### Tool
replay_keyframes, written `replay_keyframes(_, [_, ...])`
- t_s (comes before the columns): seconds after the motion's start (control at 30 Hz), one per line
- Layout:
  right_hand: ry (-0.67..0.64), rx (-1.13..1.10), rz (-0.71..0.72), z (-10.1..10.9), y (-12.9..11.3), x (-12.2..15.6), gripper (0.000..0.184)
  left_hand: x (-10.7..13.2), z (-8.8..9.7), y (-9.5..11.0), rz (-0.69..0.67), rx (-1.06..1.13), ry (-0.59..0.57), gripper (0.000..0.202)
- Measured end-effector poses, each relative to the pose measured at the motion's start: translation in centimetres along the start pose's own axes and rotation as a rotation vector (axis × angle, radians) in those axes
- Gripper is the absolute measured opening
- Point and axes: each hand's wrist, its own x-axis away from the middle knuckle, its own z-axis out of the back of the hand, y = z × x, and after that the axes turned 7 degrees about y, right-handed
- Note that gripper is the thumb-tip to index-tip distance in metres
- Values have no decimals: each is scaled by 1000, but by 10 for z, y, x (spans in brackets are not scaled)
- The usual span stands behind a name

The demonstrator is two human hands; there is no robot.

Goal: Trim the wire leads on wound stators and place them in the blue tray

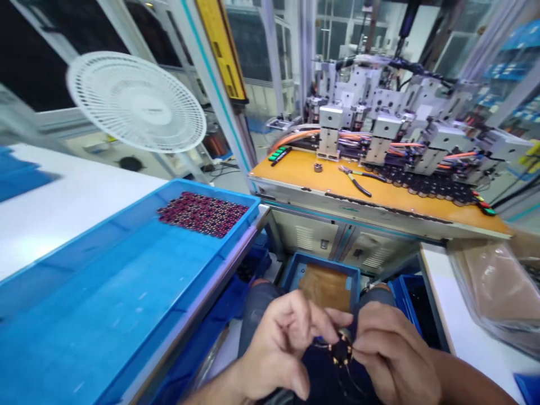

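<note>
A small dark ring-shaped motor stator (340,350) with copper-coloured windings and thin loose wires is between my hands, above my lap. My right hand (390,351) pinches it at its right edge with thumb and fingertips. From the left, my left hand (284,343) reaches over it; a fingertip touches its upper edge, while the thumb stands well apart. The fingers partly cover the stator and its wires.
Left lies a long blue tray (126,270) with rows of red-and-dark small parts (202,214) at its far end. Ahead, an orange bench (295,171) carries pliers (356,181), one loose stator (318,167) and a machine (379,129). A blue bin (295,270) sits below; plastic bags (498,281) lie right.
</note>
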Motion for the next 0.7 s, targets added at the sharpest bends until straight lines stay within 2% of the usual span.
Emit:
replay_keyframes(0.1, [-23,40,-15,-2,-5,1,19,0,-1,8,240,-93,3,44])
replay_keyframes(0.17, [-28,62,-25,-4,-9,3,20,1,1,12,411,-171,-39,46])
replay_keyframes(0.27, [-49,63,2,-7,-9,3,16,4,6,9,478,-177,-62,40])
replay_keyframes(0.4, [-58,123,101,-11,-3,-3,21,8,11,-2,349,-140,-46,29])
replay_keyframes(0.5, [-30,179,123,-12,0,-7,19,8,8,-7,203,-122,9,25])
replay_keyframes(0.63, [-51,233,15,-7,1,-9,13,6,3,-5,-9,-132,80,32])
replay_keyframes(0.7, [-93,222,-5,0,2,-12,12,2,2,-3,-65,-107,80,46])
